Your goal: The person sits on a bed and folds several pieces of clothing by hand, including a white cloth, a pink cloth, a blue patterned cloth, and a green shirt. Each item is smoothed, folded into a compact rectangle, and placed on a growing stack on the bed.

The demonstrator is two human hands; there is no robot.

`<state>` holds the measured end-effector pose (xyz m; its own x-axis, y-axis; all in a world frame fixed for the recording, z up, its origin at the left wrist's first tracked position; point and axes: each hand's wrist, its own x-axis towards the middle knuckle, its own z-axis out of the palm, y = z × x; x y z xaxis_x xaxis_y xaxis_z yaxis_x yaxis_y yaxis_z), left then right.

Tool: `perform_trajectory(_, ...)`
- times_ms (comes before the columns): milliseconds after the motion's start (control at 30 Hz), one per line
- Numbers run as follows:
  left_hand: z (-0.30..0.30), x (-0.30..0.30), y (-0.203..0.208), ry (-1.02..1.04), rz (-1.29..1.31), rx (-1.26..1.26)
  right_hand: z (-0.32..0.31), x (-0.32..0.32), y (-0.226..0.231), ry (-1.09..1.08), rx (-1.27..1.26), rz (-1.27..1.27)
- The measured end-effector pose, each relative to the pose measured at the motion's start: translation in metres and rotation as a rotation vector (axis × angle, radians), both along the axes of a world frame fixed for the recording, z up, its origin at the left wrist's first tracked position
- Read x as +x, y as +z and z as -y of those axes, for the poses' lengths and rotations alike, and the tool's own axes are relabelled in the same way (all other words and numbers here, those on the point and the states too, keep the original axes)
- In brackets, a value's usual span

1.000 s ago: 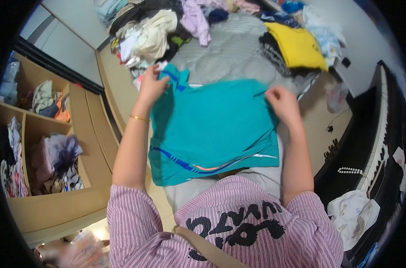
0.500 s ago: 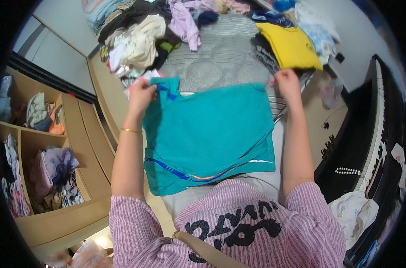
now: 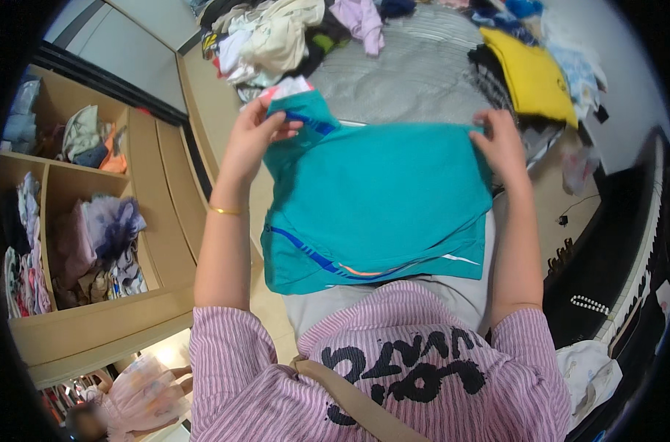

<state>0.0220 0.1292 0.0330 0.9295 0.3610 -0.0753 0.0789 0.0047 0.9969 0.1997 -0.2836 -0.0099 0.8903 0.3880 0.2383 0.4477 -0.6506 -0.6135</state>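
Observation:
A teal short-sleeved shirt (image 3: 379, 184) with blue, orange and white stripes is spread in front of me, its lower part folded over in layers. Over the sleeve edge at its upper left rests my left hand (image 3: 258, 140), fingers loosely apart; a gold bracelet circles that wrist. My right hand (image 3: 501, 144) is at the shirt's upper right corner, thumb and fingers separated, the thumb against the cloth. The far side of the fabric is hidden. Just beyond the left sleeve lies a pink and white cloth (image 3: 291, 88).
Grey bedding (image 3: 394, 77) stretches beyond the shirt. A clothes pile (image 3: 280, 40) is at the far left, a folded yellow garment (image 3: 534, 77) at the far right. Open wardrobe shelves (image 3: 92, 177) line the left; a piano keyboard (image 3: 640, 272) is on the right. A person in pale pink (image 3: 143, 398) is at lower left.
My view has shifted, so the scene sits farther right and higher. The right hand has come in to the shirt's corner with its fingers parted. The left hand's fingers have loosened on the sleeve.

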Motion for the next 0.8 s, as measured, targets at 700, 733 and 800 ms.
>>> perform_trajectory(700,0.025,-0.153,-0.051,0.109,-0.098,-0.066,0.064,-0.077,-0.037,-0.143,0.464,-0.288)
perform_trajectory(733,0.030,-0.149,-0.048,0.123,-0.088,-0.001,0.060,-0.078,-0.034,-0.141,0.453,-0.300)
perform_trajectory(800,0.038,-0.139,-0.045,0.121,-0.061,0.078,0.049,-0.083,-0.024,-0.107,0.382,-0.276)
